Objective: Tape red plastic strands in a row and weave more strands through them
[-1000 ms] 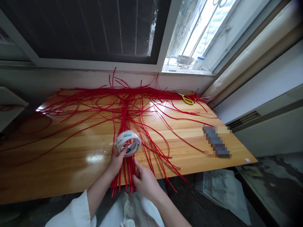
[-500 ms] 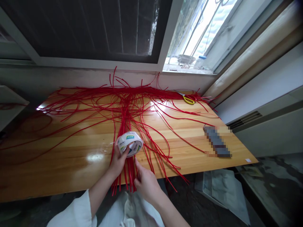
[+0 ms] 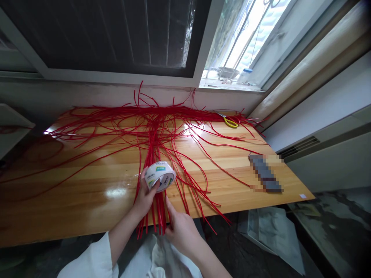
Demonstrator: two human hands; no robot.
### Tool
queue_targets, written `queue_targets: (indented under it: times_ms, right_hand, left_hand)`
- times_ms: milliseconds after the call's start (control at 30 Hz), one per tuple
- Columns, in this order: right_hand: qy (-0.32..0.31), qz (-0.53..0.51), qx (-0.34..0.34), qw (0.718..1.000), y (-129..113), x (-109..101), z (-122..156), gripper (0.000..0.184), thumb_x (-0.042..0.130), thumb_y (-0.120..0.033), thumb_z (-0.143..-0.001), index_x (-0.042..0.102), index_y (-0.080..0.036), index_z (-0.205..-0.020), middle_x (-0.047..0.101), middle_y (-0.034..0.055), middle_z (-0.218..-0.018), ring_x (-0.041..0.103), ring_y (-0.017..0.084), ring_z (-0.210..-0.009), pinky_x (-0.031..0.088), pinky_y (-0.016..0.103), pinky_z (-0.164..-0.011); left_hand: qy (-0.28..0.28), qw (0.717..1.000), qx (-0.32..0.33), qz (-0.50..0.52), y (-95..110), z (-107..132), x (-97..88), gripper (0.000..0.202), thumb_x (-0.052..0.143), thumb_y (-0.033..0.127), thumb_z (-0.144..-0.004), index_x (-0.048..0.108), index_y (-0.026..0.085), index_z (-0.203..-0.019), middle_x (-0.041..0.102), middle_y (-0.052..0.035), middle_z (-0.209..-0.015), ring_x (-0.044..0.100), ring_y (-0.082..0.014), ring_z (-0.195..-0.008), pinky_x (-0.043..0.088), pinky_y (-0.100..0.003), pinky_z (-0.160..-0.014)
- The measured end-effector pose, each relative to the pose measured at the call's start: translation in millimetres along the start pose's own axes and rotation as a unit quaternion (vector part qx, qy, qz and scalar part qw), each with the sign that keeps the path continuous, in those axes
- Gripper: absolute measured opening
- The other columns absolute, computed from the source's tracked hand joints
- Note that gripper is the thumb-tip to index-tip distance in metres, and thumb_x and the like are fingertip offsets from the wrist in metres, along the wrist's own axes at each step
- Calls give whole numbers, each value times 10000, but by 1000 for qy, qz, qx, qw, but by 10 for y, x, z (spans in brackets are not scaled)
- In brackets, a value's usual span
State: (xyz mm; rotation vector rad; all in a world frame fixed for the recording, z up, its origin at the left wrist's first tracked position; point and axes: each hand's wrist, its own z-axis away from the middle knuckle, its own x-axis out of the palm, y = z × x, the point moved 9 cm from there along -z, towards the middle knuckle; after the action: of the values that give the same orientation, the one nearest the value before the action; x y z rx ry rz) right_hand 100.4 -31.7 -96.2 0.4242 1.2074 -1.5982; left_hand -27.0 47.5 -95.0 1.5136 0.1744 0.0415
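My left hand [image 3: 145, 197] is closed round a roll of clear tape [image 3: 160, 176] with a white printed core, held just above a bundle of red strands [image 3: 158, 154]. The strands fan out across the wooden table [image 3: 87, 181] and gather into a tight bunch at the front edge. My right hand [image 3: 181, 227] rests on the lower end of that bunch near the table edge, index finger stretched along the strands and the other fingers curled beside them.
Yellow-handled scissors [image 3: 230, 122] lie at the back right among the strands. A blurred dark flat object [image 3: 265, 173] sits near the right edge. A window and wall stand behind the table. A grey sheet [image 3: 275, 235] lies on the floor at right.
The tape roll in my left hand has tilted and shifted slightly right. My right hand has slid a little lower and right along the strand bundle.
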Motion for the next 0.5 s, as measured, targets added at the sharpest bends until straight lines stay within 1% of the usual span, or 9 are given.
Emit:
queue_targets:
  times_ms: [67,133,200,267,333,400,467,500]
  right_hand:
    - [11,13,-2,1000,-16,-19,-19,807,481,-169,-649,229,-153,-1416,703,87,-857,649,237,-799,385,263,-622]
    - [21,25,-10,999,-45,-41,-28,783,485,-165,-653,260,-168,-1402,706,89,-855,654,243,-794,382,266,-610]
    - [27,37,-18,999,-73,-65,-22,747,484,-153,-660,299,-182,-1383,707,91,-857,657,246,-779,375,270,-590]
    - [26,51,-18,998,-85,-90,-8,714,492,-150,-673,330,-191,-1367,707,88,-840,658,249,-757,372,274,-579]
    - [22,66,-14,998,-81,-118,0,671,519,-192,-709,350,-197,-1358,703,84,-820,653,248,-743,378,280,-583]
    - [30,84,-10,996,-69,-171,-14,597,529,-279,-772,382,-210,-1346,686,93,-851,640,244,-759,388,285,-593]
    - [64,97,-23,993,-85,-251,-58,503,511,-352,-824,447,-227,-1307,648,102,-921,614,234,-808,398,285,-607]
    - [90,98,-37,990,-104,-294,-88,434,500,-354,-840,502,-233,-1258,626,99,-947,596,225,-832,403,282,-619]
  left_hand:
    - [-23,999,28,-24,46,37,37,723,565,466,-771,204,236,-1354,372,-115,-1368,377,-237,-1264,325,-374,-1022]
    - [-56,996,42,-51,86,81,97,771,582,422,-774,142,244,-1382,384,-120,-1362,402,-241,-1248,343,-381,-1006]
    - [-82,993,37,-74,104,109,151,822,594,399,-770,87,251,-1400,428,-123,-1327,454,-243,-1204,372,-388,-977]
    - [-86,993,24,-79,107,103,172,850,610,399,-756,82,252,-1407,454,-120,-1305,474,-244,-1185,381,-386,-966]
    - [-62,997,8,-49,85,58,140,820,603,420,-754,127,247,-1398,445,-115,-1317,468,-239,-1192,380,-372,-969]
    - [-12,1000,-18,-3,19,-4,55,747,585,439,-760,206,237,-1371,434,-111,-1327,459,-231,-1197,376,-360,-973]
    - [31,998,-42,33,-61,-52,-24,686,583,441,-759,277,232,-1336,471,-104,-1284,478,-229,-1170,386,-364,-959]
    - [43,997,-49,45,-93,-68,-49,668,592,435,-753,303,233,-1320,502,-98,-1244,495,-229,-1148,397,-369,-944]
